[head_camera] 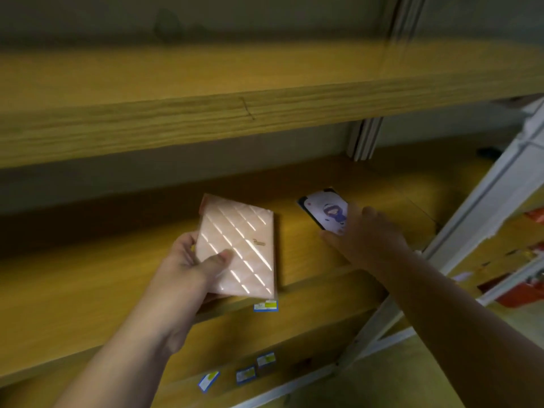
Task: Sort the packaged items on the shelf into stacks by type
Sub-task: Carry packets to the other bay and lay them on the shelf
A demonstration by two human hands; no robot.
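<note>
Your left hand (191, 260) grips the pink quilted package (240, 245), thumb on top, over the wooden shelf's (88, 290) front edge. Your right hand (365, 234) pinches the small white cartoon-printed package (325, 210) farther back on the shelf.

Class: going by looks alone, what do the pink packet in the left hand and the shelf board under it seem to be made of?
Pink packet: probably glossy plastic film or laminated card, since bright diagonal glints run across its quilted face.
Shelf board: wood or a wood-look laminate, matt yellow-brown with grain lines; the blur leaves it open.
</note>
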